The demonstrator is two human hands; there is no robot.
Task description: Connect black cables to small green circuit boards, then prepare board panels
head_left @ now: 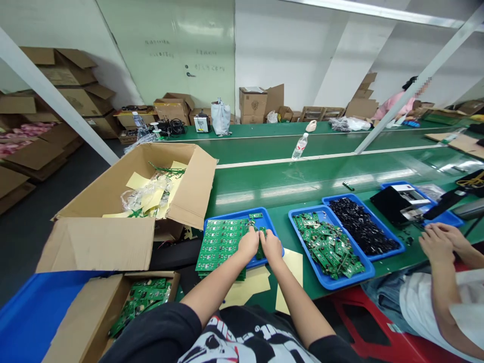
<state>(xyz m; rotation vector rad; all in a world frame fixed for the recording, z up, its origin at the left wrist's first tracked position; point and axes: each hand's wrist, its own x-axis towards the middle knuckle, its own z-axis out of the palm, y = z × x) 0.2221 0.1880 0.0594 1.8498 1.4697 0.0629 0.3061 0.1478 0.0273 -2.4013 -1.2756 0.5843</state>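
Observation:
My left hand and my right hand are close together over a blue tray. Both are closed, with a small green circuit board pinched between them; the fingertips hide part of it. Left of my hands, a stack of green circuit board panels lies across the tray's left side and overhangs its near edge. A separate small board lies at the tray's far end. To the right stands a second blue tray, heaped with loose small circuit boards.
A big open carton with scraps stands left, above a smaller box of boards. Yellow paper lies by my forearms. Rightward are a tray of black parts and a co-worker's hands. A water bottle stands farther back.

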